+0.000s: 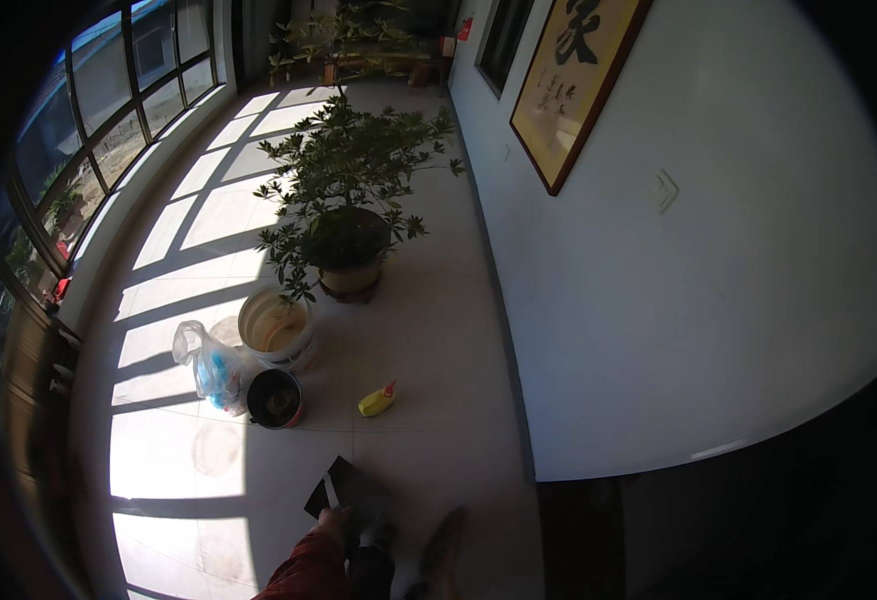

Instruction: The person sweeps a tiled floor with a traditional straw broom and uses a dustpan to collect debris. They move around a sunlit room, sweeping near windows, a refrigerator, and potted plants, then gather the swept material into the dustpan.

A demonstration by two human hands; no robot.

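My left hand (336,520), in a red sleeve, comes up from the lower edge and grips the pale handle of a dark flat dustpan (351,487) held just above the tiled floor. My right hand is out of the picture. A yellow squeeze bottle with a red tip (377,400) lies on the floor a little ahead of the dustpan. Further on stand a small dark pot (276,398), a pale bucket (276,325) and a clear plastic bag with blue contents (211,368).
A large potted shrub (349,215) stands mid-corridor near the white wall (659,330), which carries a framed picture (579,75). Windows (109,110) run along the left. More plants (359,40) stand at the far end. My foot (444,550) shows at the bottom.
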